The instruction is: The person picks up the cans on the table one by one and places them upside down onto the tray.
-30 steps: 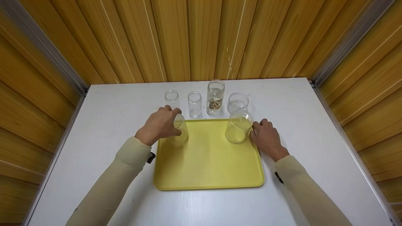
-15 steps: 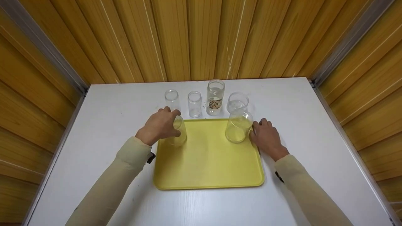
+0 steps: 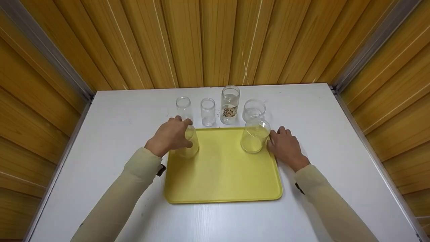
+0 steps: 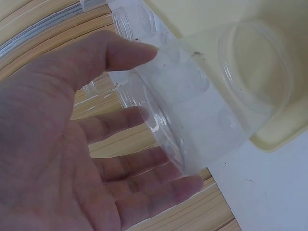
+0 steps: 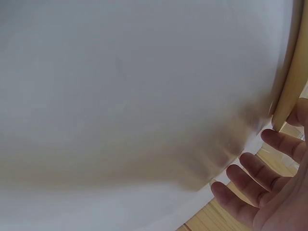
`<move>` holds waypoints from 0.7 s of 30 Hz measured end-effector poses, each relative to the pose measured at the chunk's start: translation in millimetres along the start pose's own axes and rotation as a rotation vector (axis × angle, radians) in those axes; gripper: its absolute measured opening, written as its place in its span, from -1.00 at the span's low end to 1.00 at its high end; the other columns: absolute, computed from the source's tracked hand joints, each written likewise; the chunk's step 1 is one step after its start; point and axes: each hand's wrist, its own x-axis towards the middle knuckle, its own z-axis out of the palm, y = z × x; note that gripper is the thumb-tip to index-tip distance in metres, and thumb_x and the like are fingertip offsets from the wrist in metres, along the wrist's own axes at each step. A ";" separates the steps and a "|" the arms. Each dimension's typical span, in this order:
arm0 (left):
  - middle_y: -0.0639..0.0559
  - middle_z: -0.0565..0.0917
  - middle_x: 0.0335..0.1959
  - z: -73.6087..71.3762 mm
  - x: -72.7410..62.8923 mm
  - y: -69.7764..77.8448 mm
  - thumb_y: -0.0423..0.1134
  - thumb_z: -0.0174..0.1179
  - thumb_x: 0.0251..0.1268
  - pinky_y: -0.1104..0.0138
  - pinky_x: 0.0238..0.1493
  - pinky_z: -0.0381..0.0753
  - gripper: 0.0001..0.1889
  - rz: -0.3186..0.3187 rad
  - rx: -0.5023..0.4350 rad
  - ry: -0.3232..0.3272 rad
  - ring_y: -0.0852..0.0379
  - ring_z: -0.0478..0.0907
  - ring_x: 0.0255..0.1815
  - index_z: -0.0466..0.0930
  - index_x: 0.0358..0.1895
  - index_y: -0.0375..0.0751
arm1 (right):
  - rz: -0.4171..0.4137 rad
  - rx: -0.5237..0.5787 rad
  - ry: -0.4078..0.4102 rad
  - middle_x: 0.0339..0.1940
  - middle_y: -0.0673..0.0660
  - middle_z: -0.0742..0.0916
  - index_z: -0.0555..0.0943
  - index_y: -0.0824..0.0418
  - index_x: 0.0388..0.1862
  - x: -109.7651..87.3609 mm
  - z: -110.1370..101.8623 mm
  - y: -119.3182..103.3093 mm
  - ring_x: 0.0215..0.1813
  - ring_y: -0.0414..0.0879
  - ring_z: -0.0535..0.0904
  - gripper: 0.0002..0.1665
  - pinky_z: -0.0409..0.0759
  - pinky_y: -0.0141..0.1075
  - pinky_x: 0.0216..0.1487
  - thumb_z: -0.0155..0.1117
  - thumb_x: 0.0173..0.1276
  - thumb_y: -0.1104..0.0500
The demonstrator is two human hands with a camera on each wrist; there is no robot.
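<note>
My left hand (image 3: 170, 136) grips a clear glass cup (image 3: 191, 143) near its upper end, thumb on one side and fingers on the other. The cup is over the far left corner of a yellow tray (image 3: 223, 178), partly hidden by the hand. In the left wrist view the thumb and fingers are around one end of the cup (image 4: 211, 106). My right hand (image 3: 286, 146) pinches the right rim of the tray between thumb and forefinger, as the tray edge (image 5: 288, 91) shows in the right wrist view. Beside it, a second clear cup (image 3: 255, 137) stands upright on the tray.
Behind the tray a row stands on the white table (image 3: 124, 134): two narrow clear jars, one left (image 3: 183, 107) and one centre (image 3: 208, 112), a taller jar with a patterned label (image 3: 230, 106), and a wide low glass (image 3: 254, 109). Wood-look panels (image 3: 215, 43) enclose the back and sides.
My left hand and the cup in it have shifted very slightly to the left and nearer. The right hand, the tray and the other glassware look unmoved.
</note>
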 end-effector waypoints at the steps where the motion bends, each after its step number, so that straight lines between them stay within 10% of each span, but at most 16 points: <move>1: -0.35 0.61 0.15 0.0 -0.2 0.0 -0.16 0.46 0.13 -0.08 0.08 0.66 -0.27 0.002 0.001 0.001 -0.27 0.57 0.09 0.54 0.42 -0.29 | 0.000 0.000 -0.001 -0.13 0.37 0.54 0.56 0.35 -0.05 0.0 0.2 0.2 -0.06 0.34 0.52 -0.69 0.59 0.22 -0.22 0.12 0.58 0.08; 21: -0.32 0.62 0.14 6.6 4.1 4.9 -0.17 0.50 0.16 -0.05 0.09 0.70 -0.29 -0.013 0.009 -0.012 -0.21 0.56 0.04 0.57 0.43 -0.24 | 0.001 0.014 0.005 -0.11 0.37 0.55 0.58 0.34 -0.03 0.2 2.2 1.6 -0.05 0.35 0.52 -0.67 0.57 0.24 -0.18 0.11 0.58 0.06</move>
